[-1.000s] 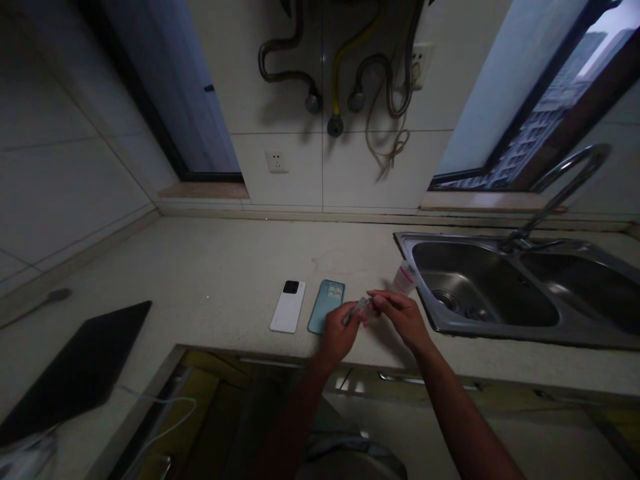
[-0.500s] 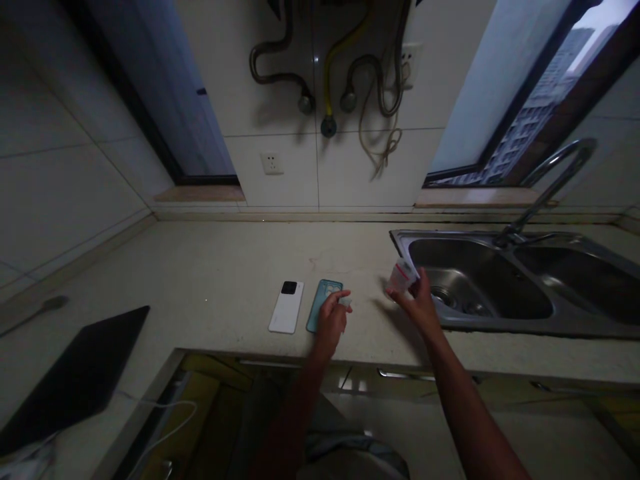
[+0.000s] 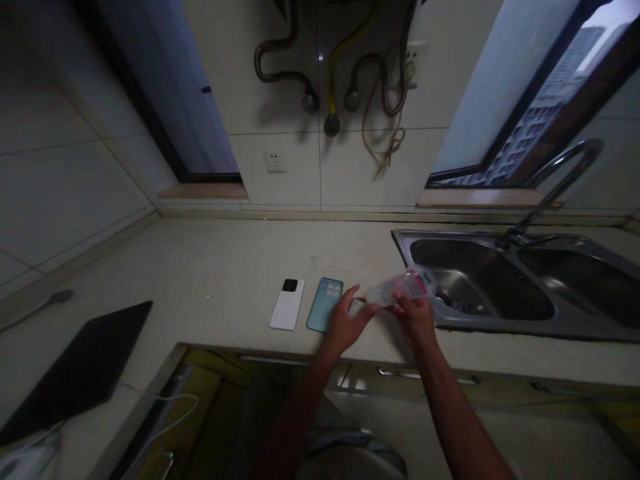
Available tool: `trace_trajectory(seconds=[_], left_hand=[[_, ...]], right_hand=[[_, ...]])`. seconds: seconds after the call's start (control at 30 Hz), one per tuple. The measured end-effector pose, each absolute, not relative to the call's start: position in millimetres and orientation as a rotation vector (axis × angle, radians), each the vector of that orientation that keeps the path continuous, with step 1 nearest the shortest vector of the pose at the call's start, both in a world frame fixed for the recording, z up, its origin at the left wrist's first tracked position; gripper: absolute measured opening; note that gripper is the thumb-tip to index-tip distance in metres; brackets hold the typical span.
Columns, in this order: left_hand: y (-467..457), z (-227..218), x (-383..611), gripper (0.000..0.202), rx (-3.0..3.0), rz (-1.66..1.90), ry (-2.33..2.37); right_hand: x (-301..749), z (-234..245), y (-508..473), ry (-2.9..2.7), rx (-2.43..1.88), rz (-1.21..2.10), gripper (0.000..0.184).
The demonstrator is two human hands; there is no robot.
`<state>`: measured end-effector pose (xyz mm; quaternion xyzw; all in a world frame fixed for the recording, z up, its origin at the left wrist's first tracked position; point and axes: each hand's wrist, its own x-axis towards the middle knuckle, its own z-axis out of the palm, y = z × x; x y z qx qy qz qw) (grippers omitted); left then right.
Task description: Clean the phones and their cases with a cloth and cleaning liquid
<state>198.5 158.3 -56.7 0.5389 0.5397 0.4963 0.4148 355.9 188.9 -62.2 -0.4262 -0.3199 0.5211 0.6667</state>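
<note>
Both of my hands hold a clear plastic packet with a pink stripe (image 3: pixel 411 283), stretched at a slant above the counter. My left hand (image 3: pixel 344 323) is closed on its left end, thumb and fingers pinching it. My right hand (image 3: pixel 415 319) grips the lower edge nearer the striped end. What lies inside the packet is too blurred to make out. Partly behind my left hand lies a teal phone case (image 3: pixel 321 308) with camera cutouts. Left of the case, a white phone (image 3: pixel 287 308) rests back side up, its black camera block at the top.
The steel double sink (image 3: pixel 420 320) with its curved tap (image 3: pixel 560 175) is on the right. A flat black panel (image 3: pixel 85 373) lies on the left counter (image 3: pixel 200 267), with a white cable (image 3: pixel 173 397) near it. Hoses (image 3: pixel 280 77) hang on the wall.
The bunched packet in my right hand is now spread out lengthwise between both hands. My left hand has moved right, away from the case, and my right hand has come lower.
</note>
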Motion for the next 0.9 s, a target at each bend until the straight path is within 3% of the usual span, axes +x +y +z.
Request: trace_trajectory(seconds=[0.23, 0.57, 0.9], left_hand=[[156, -55, 201, 0.045, 1.199, 1.412, 1.224], [149, -63, 213, 0.055, 1.191, 1.481, 1.475], [150, -71, 223, 0.033, 1.257, 1.457, 1.577]], right_hand=[[330, -50, 167, -0.757, -0.801, 1.335, 0.043], [308, -59, 145, -0.795, -0.82, 1.09, 0.043], [315, -64, 140, -0.739, -0.846, 1.077, 0.041]])
